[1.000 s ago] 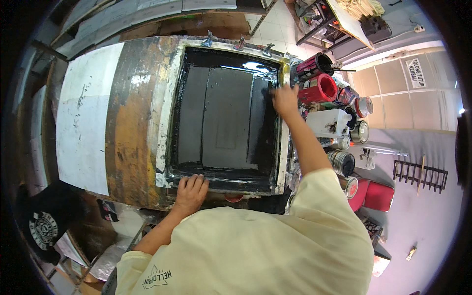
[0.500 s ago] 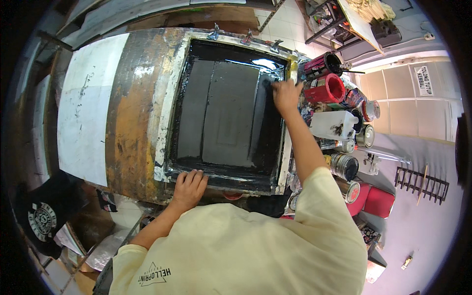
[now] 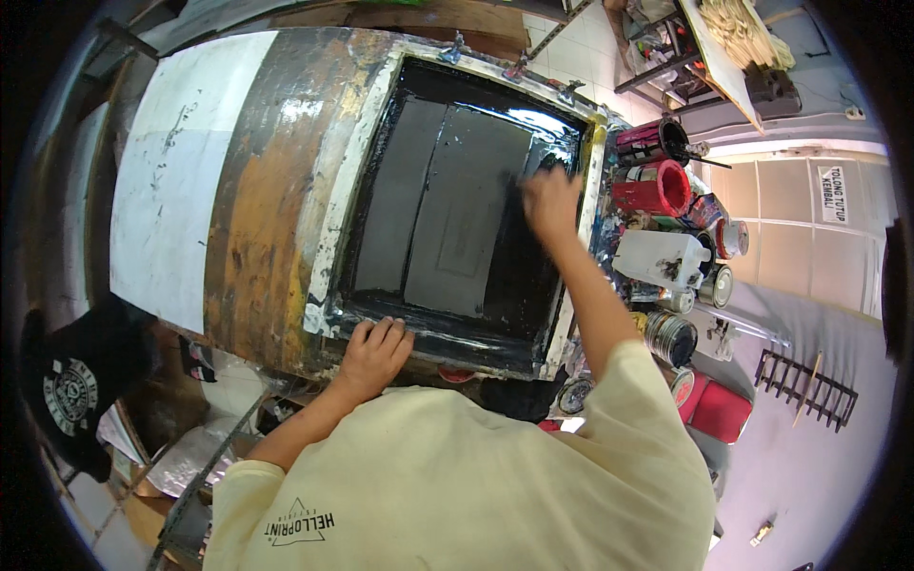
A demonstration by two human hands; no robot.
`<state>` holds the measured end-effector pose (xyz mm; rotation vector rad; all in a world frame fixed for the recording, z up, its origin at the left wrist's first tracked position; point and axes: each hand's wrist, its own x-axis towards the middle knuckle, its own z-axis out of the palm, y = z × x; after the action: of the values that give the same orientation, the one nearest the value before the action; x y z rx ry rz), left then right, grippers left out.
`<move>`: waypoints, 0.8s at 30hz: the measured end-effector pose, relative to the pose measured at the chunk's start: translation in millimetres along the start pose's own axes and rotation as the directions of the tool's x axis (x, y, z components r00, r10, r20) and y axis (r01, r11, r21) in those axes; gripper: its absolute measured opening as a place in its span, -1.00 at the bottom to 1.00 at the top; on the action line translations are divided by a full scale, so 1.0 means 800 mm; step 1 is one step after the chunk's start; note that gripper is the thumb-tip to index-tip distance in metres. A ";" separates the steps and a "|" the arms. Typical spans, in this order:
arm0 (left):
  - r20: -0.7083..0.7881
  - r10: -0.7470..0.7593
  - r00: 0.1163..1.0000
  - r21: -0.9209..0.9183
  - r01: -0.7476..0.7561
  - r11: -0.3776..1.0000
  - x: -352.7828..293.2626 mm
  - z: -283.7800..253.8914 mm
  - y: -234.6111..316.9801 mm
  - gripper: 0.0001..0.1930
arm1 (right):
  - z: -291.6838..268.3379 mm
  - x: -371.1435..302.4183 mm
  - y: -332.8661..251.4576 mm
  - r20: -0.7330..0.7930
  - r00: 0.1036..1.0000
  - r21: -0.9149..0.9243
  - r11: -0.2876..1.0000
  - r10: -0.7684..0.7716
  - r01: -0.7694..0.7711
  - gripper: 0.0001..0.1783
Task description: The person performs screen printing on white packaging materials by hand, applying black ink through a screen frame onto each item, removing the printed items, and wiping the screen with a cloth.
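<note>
A printing screen (image 3: 462,190) in a pale, ink-stained frame lies on the worktable. Its grey mesh has black, wet ink around the borders, widest along the right side. Above that right side, my right hand (image 3: 552,205) is closed in a fist. Whatever it grips is hidden; the fingers are slightly smeared by motion. My left hand (image 3: 378,354) rests on the frame's near edge, fingers spread a little over it and holding nothing. Metal hinge clamps (image 3: 515,67) stand along the frame's far side.
Several ink containers crowd the right side, among them a red tub (image 3: 657,187), a white jug (image 3: 662,259) and a stained tin (image 3: 670,340). White sheeting (image 3: 186,181) covers the table's left end. A black printed cloth (image 3: 81,390) hangs at lower left. A dark rack (image 3: 806,390) is on the wall.
My right hand has moved off the frame's right edge, nearer me and over the mesh. Black has spread over the grey strip there. My left hand stays on the near edge; the view tilted slightly.
</note>
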<state>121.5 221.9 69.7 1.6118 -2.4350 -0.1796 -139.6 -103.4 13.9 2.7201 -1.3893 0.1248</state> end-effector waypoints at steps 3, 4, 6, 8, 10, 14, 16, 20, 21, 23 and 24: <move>-0.005 0.014 1.000 0.014 -0.014 1.000 0.000 -0.001 -0.003 -0.66 | 0.019 0.074 0.032 -0.089 0.990 0.051 0.993 0.106 -0.102 -0.86; -0.012 0.017 1.000 0.031 -0.016 0.999 -0.002 0.006 -0.003 -0.67 | 0.020 0.084 0.033 -0.079 0.991 0.046 0.993 0.108 -0.105 -0.86; -0.027 0.016 1.000 0.042 -0.014 0.999 -0.003 0.008 -0.003 -0.69 | 0.015 0.025 0.005 -0.024 0.999 0.133 0.990 -0.032 0.035 -0.85; -0.046 0.007 0.999 0.028 -0.006 1.000 -0.006 0.012 -0.003 -0.70 | -0.035 -0.062 -0.052 0.211 0.937 -0.005 0.958 -0.278 0.286 -0.84; -0.079 0.017 0.997 0.029 -0.015 0.999 -0.005 0.014 -0.004 -0.70 | -0.074 -0.148 -0.087 0.395 0.776 0.288 0.868 -0.492 0.404 -0.79; -0.052 0.015 0.999 -0.018 -0.016 1.000 -0.001 0.002 -0.005 -0.69 | -0.035 -0.073 -0.073 0.116 0.917 0.062 0.924 -0.382 0.378 -0.74; -0.056 0.041 0.998 0.003 -0.040 0.999 0.002 -0.002 -0.007 -0.69 | 0.009 0.032 -0.031 -0.017 0.996 -0.029 0.996 -0.086 0.085 -0.80; -0.040 0.053 0.998 0.042 -0.051 0.998 -0.009 0.014 -0.005 -0.67 | 0.027 0.103 -0.013 -0.132 0.987 0.027 0.996 0.093 -0.090 -0.85; -0.059 0.036 0.998 0.052 -0.033 0.998 -0.009 0.019 -0.006 -0.68 | 0.024 0.080 -0.035 -0.054 0.998 0.157 0.988 0.008 0.001 -0.85; -0.088 0.046 0.995 0.057 -0.041 0.998 -0.006 0.017 -0.008 -0.70 | 0.004 -0.002 -0.098 0.220 0.932 -0.092 0.945 -0.289 0.314 -0.90; -0.109 0.036 0.993 0.050 -0.031 0.998 -0.008 0.022 -0.007 -0.71 | -0.027 -0.054 -0.132 0.359 0.837 -0.078 0.881 -0.413 0.467 -0.75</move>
<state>124.5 225.1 50.8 1.5559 -2.3981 -0.0261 -80.1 -5.0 26.3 2.9221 -0.7306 -0.4804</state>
